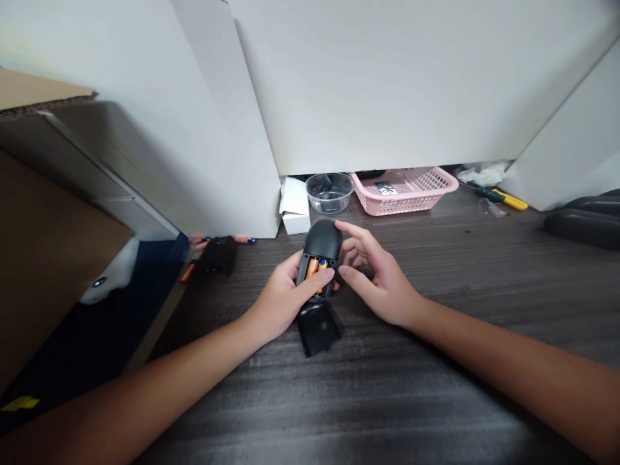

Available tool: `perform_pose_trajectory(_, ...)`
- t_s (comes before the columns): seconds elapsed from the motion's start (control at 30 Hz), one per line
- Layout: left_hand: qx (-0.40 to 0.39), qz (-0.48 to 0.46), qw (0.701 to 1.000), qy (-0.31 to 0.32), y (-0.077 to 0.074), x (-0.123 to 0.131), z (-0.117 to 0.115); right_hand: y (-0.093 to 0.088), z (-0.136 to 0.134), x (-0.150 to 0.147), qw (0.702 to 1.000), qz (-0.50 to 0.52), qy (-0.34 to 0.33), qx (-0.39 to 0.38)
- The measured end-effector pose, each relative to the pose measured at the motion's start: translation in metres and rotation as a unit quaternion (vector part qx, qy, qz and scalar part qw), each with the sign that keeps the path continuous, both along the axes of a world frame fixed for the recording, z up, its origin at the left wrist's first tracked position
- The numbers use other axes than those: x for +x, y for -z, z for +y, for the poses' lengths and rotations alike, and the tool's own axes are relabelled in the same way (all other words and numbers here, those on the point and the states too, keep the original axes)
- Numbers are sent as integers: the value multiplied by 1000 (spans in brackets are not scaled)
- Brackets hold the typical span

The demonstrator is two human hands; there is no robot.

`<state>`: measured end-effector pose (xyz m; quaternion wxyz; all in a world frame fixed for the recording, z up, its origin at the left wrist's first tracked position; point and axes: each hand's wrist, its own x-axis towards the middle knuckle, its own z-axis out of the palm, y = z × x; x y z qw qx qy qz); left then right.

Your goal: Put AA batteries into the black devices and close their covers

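Observation:
A black wireless mouse is held above the table in my left hand, its underside up and its battery bay uncovered. Two orange-and-blue batteries lie side by side in the bay, and my left thumb presses across their lower part. Beside the mouse is my right hand, fingers bent and apart; its index fingertip meets or nearly meets the mouse's upper right edge. Just below the mouse, a black battery cover rests on the dark wood-grain table.
At the back stand a white box, a clear round tub and a pink basket. A yellow-handled tool lies back right. Several loose batteries surround a black object by the left edge. A cardboard box is further left.

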<state>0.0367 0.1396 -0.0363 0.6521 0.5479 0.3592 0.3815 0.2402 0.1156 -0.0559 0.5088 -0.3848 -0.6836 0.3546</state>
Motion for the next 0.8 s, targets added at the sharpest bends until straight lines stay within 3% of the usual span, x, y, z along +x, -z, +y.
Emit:
perform_pose_trajectory(0.1,1,3,1000,-19,-1,1,-1,0,-1,-1,1000,-12,-1,25)
perform_pose_trajectory(0.27,-90,-43,995,8,-7,-3,3,1,-1,-2,997,-30,55,46)
perform_pose_trajectory(0.4,-221,-151,962,56,-13,-5,9,6,6,0,993,-41,110,4)
perform_pose_trajectory(0.5,-271,-206,935,97,-16,-6,11,7,10,1,989,-39,144,-14)
perform_pose_trajectory(0.7,-277,-216,924,149,-17,-10,10,1,8,3,998,-16,64,-24)
perform_pose_trajectory(0.8,-271,-214,924,166,-16,-10,10,0,6,3,998,12,61,-28)
